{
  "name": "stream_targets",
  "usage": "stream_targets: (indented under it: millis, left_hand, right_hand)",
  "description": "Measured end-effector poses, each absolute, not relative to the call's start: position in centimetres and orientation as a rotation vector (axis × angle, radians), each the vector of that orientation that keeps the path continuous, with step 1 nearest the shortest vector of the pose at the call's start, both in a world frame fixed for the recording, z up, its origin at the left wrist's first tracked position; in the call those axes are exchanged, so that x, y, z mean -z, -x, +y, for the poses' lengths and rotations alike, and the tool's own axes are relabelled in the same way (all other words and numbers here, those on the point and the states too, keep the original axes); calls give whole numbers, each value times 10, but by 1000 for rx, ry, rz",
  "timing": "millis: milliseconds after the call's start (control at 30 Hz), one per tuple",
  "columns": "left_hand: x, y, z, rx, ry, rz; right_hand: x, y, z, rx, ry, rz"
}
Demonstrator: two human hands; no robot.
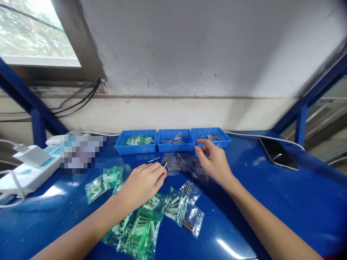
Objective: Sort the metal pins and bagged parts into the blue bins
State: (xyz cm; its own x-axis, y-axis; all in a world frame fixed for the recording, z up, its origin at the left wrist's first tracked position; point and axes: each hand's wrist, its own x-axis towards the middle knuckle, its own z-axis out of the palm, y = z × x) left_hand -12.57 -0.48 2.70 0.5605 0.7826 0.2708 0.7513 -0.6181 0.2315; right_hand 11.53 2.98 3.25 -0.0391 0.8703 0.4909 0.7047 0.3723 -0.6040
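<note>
My left hand (148,180) is closed, fingertips together, above the small plastic bags. A thin metal pin (165,165) shows at its fingertips. Another thin pin (154,159) lies on the table just beyond that hand. My right hand (214,160) hovers at the front of the right blue bin (225,143), thumb and forefinger apart. Thin metal pieces (212,138) lie in this bin. Between the hands is a pile of clear bags (173,162), some with long thin pieces. Green-tinted bags (141,231) of pale plugs and screws lie below my left hand.
A middle blue bin (175,147) holds clear bags; the left blue bin (137,148) holds green ones. A power strip (32,175) with a white charger stands at left. One phone (279,153) lies at right. Blue frame posts flank the table, with a wall behind.
</note>
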Motion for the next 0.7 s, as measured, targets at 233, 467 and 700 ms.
stream_targets:
  millis: [233, 467, 700]
  left_hand:
    - [-27, 133, -10, -1017, -1748, 1263]
    - [-24, 129, -13, -959, -1519, 1055]
    - [-29, 130, -17, -892, -1554, 1203]
  right_hand:
    - [-29, -67, -4, -887, 1164, -1864]
    - [-24, -66, -2, -1433, 1061, -1500]
    - [-27, -62, -14, -1389, 1013, -1459]
